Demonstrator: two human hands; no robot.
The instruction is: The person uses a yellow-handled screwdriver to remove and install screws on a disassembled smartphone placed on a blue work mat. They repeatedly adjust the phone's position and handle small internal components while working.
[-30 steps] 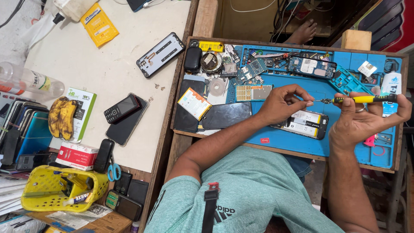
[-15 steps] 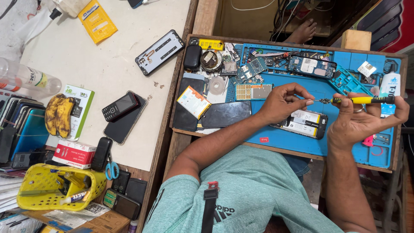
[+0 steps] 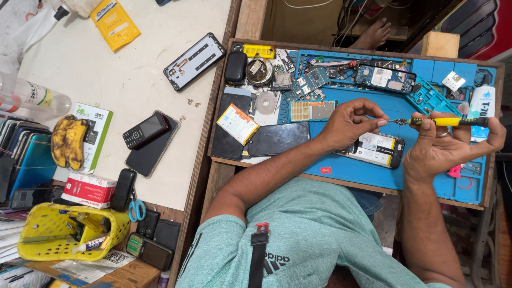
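The screwdriver [image 3: 445,121] sits across my right hand [image 3: 445,152], held level above the blue repair mat [image 3: 346,170]; it is a slim precision tool with a yellow grip, a dark rear cap and a thin metal shaft that points toward my left hand [image 3: 349,124]. I judge it light and stiff, its smooth barrel apt to roll between the fingers, its fine tip easy to bend or slip — best taken along the yellow grip, where my right fingers already curl closed around it with the thumb beneath. My left hand is nearly closed too; thumb and forefinger pinch at the shaft's tip, though whether they hold a screw or only the bit I cannot tell, since anything there is too small to see. Just below both hands an opened phone [image 3: 376,150] lies on the mat, its pale inner plate facing up; a black phone screen [image 3: 277,138] lies to the left of it, touching my left forearm, beside a yellow-edged battery [image 3: 237,124]. Green circuit boards [image 3: 312,80] crowd the far side of the mat; on the pale desk [image 3: 133,80] to the left rest a keypad phone [image 3: 145,129] and two bananas [image 3: 68,141].
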